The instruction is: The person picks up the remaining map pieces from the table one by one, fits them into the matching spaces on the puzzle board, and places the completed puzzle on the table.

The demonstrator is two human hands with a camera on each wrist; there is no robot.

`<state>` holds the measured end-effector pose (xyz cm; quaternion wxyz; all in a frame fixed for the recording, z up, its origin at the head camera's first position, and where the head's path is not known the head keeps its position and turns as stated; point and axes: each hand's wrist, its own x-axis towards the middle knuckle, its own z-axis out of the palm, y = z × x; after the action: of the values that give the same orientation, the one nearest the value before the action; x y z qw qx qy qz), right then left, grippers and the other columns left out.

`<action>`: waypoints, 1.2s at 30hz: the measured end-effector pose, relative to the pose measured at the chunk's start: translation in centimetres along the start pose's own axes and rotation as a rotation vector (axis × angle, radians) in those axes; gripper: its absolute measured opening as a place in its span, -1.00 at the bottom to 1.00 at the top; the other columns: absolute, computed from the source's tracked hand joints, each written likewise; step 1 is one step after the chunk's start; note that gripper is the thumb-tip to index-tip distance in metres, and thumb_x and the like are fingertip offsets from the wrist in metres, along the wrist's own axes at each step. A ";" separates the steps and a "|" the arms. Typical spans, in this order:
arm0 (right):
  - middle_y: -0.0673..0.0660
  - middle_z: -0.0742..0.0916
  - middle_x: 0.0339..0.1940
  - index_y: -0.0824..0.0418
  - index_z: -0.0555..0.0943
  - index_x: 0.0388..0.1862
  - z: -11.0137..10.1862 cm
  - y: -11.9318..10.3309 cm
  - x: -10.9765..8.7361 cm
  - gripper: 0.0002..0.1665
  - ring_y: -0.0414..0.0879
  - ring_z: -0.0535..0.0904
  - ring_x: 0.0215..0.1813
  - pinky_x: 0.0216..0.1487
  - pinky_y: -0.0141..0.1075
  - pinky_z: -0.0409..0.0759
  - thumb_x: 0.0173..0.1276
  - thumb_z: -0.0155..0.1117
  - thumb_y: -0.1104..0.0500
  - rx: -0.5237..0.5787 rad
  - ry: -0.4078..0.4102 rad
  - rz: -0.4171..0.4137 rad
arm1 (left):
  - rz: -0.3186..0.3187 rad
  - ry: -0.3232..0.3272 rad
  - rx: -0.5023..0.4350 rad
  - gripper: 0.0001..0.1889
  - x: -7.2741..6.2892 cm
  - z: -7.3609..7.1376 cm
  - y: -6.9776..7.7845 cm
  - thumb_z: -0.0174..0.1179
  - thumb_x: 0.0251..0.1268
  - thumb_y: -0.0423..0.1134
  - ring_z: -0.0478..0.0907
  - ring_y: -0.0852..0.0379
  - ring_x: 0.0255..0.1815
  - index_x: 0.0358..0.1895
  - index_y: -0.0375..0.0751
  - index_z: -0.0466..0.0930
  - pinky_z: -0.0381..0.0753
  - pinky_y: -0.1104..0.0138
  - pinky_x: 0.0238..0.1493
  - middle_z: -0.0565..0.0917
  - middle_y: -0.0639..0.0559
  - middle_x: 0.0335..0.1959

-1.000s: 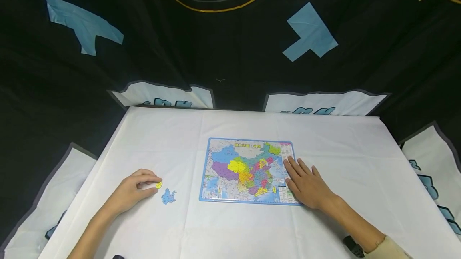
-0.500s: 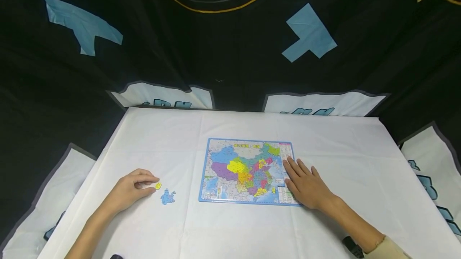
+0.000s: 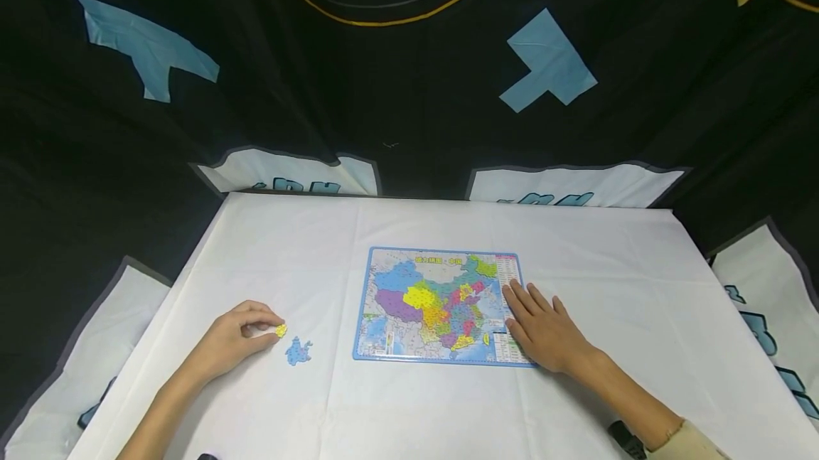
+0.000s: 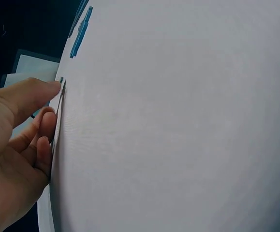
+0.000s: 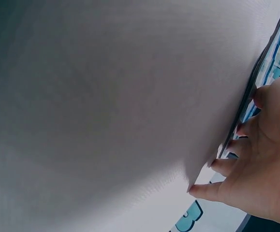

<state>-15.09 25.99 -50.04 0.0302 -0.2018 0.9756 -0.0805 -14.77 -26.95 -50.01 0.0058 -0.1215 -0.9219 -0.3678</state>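
In the head view my left hand (image 3: 233, 339) pinches a small yellow puzzle piece (image 3: 281, 330) between thumb and fingers at the tabletop. Just right of it lies a loose blue puzzle piece (image 3: 298, 351), seen from the side as a thin blue strip (image 4: 81, 33) in the left wrist view. A blue-framed map puzzle board (image 3: 409, 355) with many coloured pieces lies flat at the middle. My right hand (image 3: 549, 328) rests on the board's right edge with its fingers spread and straight. The right wrist view shows that hand (image 5: 263, 150) along the board's edge.
A white cloth (image 3: 409, 410) covers the table. Behind it hangs a black curtain (image 3: 409, 90) with blue patches. A dark band (image 3: 625, 439) is at the right wrist near a beige sleeve (image 3: 684, 442).
My left fingers were apart from the top of the yellow puzzle piece half a second ago and now close around it. The right hand and the board stay put.
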 end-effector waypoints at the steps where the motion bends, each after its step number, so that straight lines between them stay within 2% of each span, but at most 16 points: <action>1: 0.23 0.23 0.58 0.24 0.16 0.59 0.0 0.0 0.0 -0.28 0.28 0.09 0.55 0.35 0.39 0.08 0.60 -0.06 -0.07 0.000 0.001 -0.001 | -0.004 -0.002 -0.003 -0.79 0.0 0.0 0.1 0.46 0.12 -0.34 0.51 0.20 -0.19 -0.15 -0.09 0.77 0.49 0.41 -0.20 0.64 0.12 -0.12; 4: 0.23 0.23 0.58 0.24 0.16 0.59 0.0 0.0 0.0 -0.28 0.28 0.09 0.55 0.35 0.39 0.08 0.60 -0.06 -0.06 0.004 0.000 -0.001 | -0.025 -0.012 -0.025 -0.79 0.6 0.1 0.9 0.44 0.18 -0.27 0.54 0.17 -0.22 -0.11 -0.07 0.74 0.54 0.37 -0.21 0.65 0.14 -0.17; 6: 0.23 0.23 0.58 0.25 0.16 0.58 0.0 0.0 -0.1 -0.28 0.28 0.09 0.54 0.35 0.39 0.08 0.60 -0.06 -0.06 0.006 0.001 -0.001 | -0.028 -0.026 -0.049 -0.79 1.2 0.1 2.0 0.43 0.21 -0.23 0.58 0.15 -0.21 -0.09 -0.06 0.72 0.59 0.30 -0.18 0.66 0.15 -0.20; 8: 0.24 0.23 0.58 0.25 0.16 0.58 0.0 0.0 -0.1 -0.29 0.29 0.09 0.54 0.35 0.39 0.07 0.60 -0.06 -0.05 0.008 0.000 0.000 | -0.005 -0.030 -0.075 -0.79 2.0 0.3 3.4 0.42 0.22 -0.23 0.60 0.12 -0.20 -0.08 -0.05 0.71 0.62 0.21 -0.14 0.68 0.16 -0.20; 11: 0.24 0.23 0.58 0.25 0.16 0.58 0.1 0.1 -0.2 -0.28 0.29 0.09 0.54 0.35 0.39 0.07 0.60 -0.06 -0.06 0.004 0.000 0.002 | 0.073 -0.024 -0.103 -0.78 3.4 0.7 5.9 0.43 0.20 -0.29 0.62 0.13 -0.17 -0.09 -0.07 0.71 0.64 0.13 -0.09 0.71 0.15 -0.17; 16: 0.24 0.23 0.58 0.25 0.16 0.58 0.1 0.1 -0.2 -0.28 0.29 0.09 0.54 0.35 0.39 0.07 0.60 -0.06 -0.06 -0.001 0.002 -0.001 | 0.209 -0.013 -0.122 -0.77 5.7 1.8 9.7 0.42 0.17 -0.36 0.61 0.17 -0.18 -0.10 -0.11 0.73 0.63 0.19 -0.07 0.73 0.17 -0.17; 22: 0.24 0.23 0.58 0.26 0.17 0.58 0.0 0.0 -0.1 -0.29 0.29 0.10 0.54 0.35 0.39 0.07 0.60 -0.06 -0.06 0.004 0.001 -0.004 | 0.299 -0.039 -0.174 -0.76 7.8 3.4 13.1 0.43 0.15 -0.37 0.60 0.18 -0.19 -0.09 -0.13 0.74 0.64 0.15 -0.07 0.73 0.16 -0.16; 26: 0.24 0.23 0.58 0.25 0.17 0.58 0.0 -0.1 -0.1 -0.29 0.29 0.10 0.54 0.35 0.40 0.07 0.60 -0.06 -0.06 0.005 -0.001 -0.004 | 0.358 -0.076 -0.207 -0.76 8.9 4.8 14.8 0.42 0.15 -0.37 0.60 0.14 -0.19 -0.09 -0.17 0.73 0.64 0.16 -0.07 0.73 0.13 -0.15; 31: 0.24 0.23 0.58 0.25 0.16 0.59 0.0 -0.1 -0.1 -0.29 0.29 0.09 0.54 0.35 0.39 0.07 0.60 -0.06 -0.06 0.003 -0.005 -0.001 | 0.431 -0.123 -0.224 -0.76 10.1 6.7 16.1 0.39 0.18 -0.36 0.61 0.09 -0.18 -0.07 -0.18 0.73 0.63 0.22 -0.08 0.74 0.10 -0.14; 36: 0.24 0.22 0.58 0.25 0.15 0.59 -0.2 -0.2 -0.1 -0.28 0.29 0.08 0.55 0.36 0.39 0.06 0.61 -0.07 -0.06 0.008 -0.007 0.001 | 0.480 -0.193 -0.260 -0.76 11.3 9.0 17.0 0.39 0.19 -0.35 0.61 0.03 -0.17 -0.06 -0.19 0.72 0.63 0.13 -0.08 0.74 0.11 -0.14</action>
<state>-14.95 25.91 -49.79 0.0344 -0.2012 0.9754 -0.0837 -21.12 -6.41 -43.94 -0.0105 -0.3704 -0.8083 -0.4576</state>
